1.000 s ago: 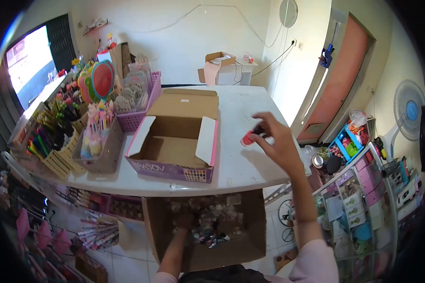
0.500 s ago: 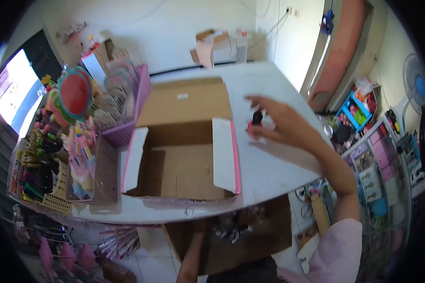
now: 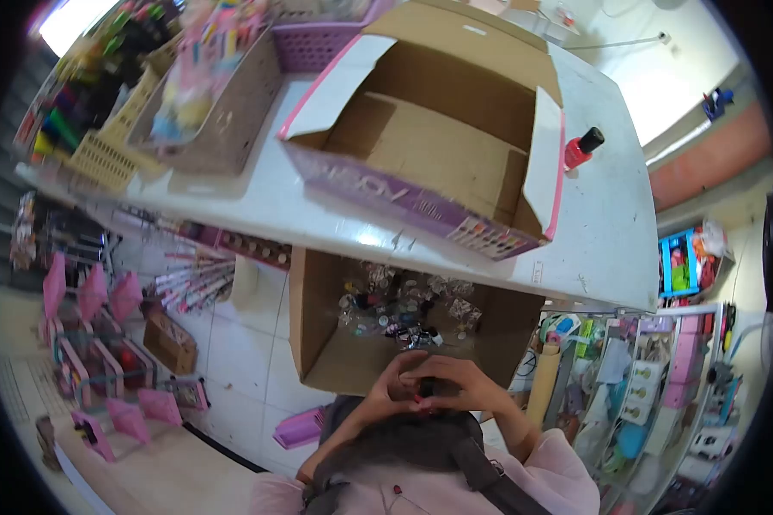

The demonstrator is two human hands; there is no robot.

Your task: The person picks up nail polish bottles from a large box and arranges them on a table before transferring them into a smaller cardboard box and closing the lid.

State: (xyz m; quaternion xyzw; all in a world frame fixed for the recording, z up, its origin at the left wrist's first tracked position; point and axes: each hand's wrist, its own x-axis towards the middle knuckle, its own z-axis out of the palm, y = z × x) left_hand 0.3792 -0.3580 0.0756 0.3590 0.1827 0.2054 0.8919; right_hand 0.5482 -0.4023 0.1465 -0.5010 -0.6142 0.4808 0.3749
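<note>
My left hand (image 3: 392, 390) and my right hand (image 3: 464, 384) are close together in front of my body, fingers closed round a small nail polish bottle (image 3: 425, 393) with a dark cap and red showing below it. The fingers cover much of it. Past my hands, a deep cardboard box (image 3: 325, 359) holds loose small bottles (image 3: 414, 336) and clear plastic bits. Up on the white table (image 3: 610, 223), another red nail polish bottle (image 3: 580, 150) with a black cap stands upright, just right of an open, purple-printed carton (image 3: 421, 133) whose inside shows bare cardboard.
Perforated baskets (image 3: 240, 129) of stationery stand on the table's left side. Pink racks (image 3: 124, 296) and bundled pens (image 3: 193, 281) are lower left. Shelves of goods (image 3: 653, 386) line the right, with a blue crate (image 3: 678, 262) farther back.
My view has tilted down. My right hand has left the red bottle standing on the table and come down to my body. My left hand has come out of the lower box to meet it.
</note>
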